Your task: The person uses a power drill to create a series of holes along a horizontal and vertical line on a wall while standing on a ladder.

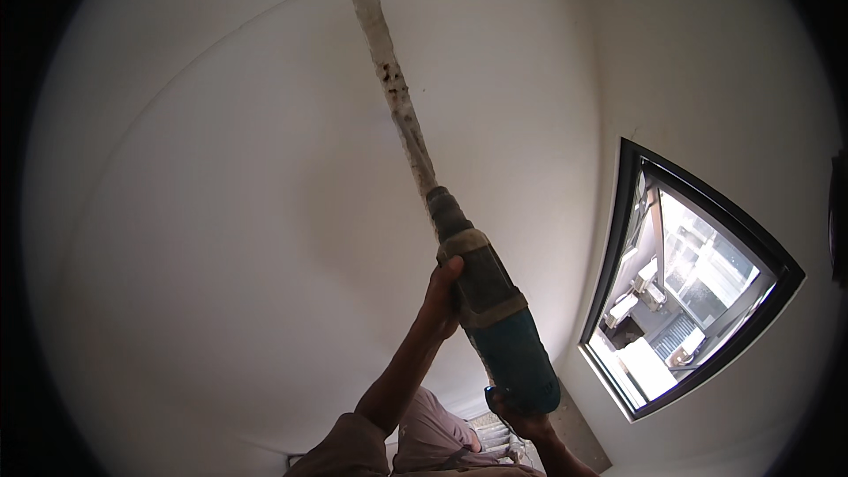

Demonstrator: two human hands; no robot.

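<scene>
A teal and dark power hammer (511,353) with a dusty front housing points up along a narrow, rough vertical groove (371,18) cut in the white wall. A grey bit (417,146) seems to extend from its chuck (446,210) into the groove; its tip is hard to make out. My left hand (442,296) is closed on the front part of the tool, thumb over the housing. Lower down, my right hand (521,420) grips the rear handle, partly hidden beneath the tool's body.
A black-framed window (636,168) sits in the side wall at the right, showing bright outdoor structures. The wall corner runs just left of it. At the bottom, my legs (433,424) and a small patch of grey floor (579,437) with pale items show.
</scene>
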